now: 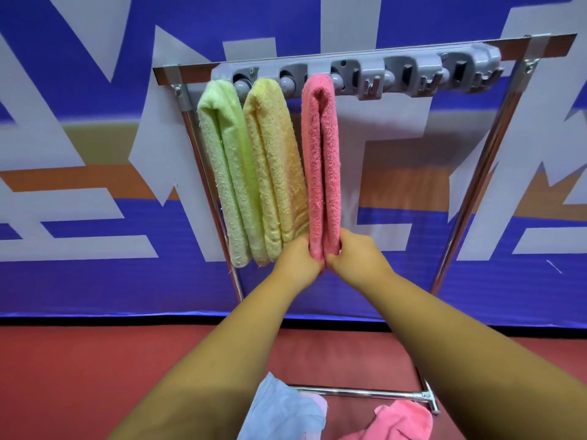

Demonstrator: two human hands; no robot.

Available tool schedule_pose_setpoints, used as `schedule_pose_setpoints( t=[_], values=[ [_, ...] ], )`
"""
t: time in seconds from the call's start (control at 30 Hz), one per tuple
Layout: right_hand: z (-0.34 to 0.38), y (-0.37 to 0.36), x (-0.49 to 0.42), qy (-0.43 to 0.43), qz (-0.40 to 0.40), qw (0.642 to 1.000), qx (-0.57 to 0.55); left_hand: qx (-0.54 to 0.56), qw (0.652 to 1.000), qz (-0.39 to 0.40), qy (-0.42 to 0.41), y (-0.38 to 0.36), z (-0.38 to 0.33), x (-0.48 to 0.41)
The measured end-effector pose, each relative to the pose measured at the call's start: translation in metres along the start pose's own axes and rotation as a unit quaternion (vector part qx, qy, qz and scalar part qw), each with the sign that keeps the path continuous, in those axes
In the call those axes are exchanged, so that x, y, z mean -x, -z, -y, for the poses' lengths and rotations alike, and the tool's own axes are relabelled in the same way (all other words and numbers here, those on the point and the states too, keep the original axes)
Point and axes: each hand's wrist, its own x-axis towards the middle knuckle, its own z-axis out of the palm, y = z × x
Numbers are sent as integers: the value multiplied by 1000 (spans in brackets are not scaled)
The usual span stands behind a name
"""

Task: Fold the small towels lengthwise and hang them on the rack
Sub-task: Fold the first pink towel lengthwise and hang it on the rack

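Three folded towels hang side by side from the grey holder rail (pixel 413 74) of the metal rack: a green towel (pixel 222 173) at the left, a yellow towel (pixel 273 166) in the middle and a pink towel (pixel 320 160) to their right. My left hand (pixel 297 260) and my right hand (pixel 355 252) pinch the pink towel's lower end from both sides, fingers curled on the cloth. Several holder slots to the right of the pink towel hold nothing.
The rack's chrome uprights (pixel 470 192) stand before a blue, white and orange banner wall. Over a low chrome bar (pixel 359 392) at the bottom lie a light blue cloth (pixel 282 408) and another pink cloth (pixel 400 420). The floor is red.
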Motion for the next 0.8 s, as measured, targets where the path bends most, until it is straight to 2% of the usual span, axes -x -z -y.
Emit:
schedule_pose_setpoints(
  t=[0.17, 0.33, 0.47, 0.6, 0.8],
  values=[
    [-10, -2, 7, 0, 22, 1000, 4, -58, 997, 33, 29, 5, 10, 7],
    [-15, -1, 22, -29, 30, 999, 29, -124, 978, 63, 155, 10, 16, 27],
    [-13, 6, 41, -56, 42, 996, 58, -69, 971, 96, 208, 18, 17, 48],
    [-3, 16, 62, -64, 54, 994, 71, -38, 970, 126, 202, 25, 8, 77],
    [13, 27, 96, -58, 65, 993, 85, 6, 975, 128, 179, 36, -11, 113]
  ],
)
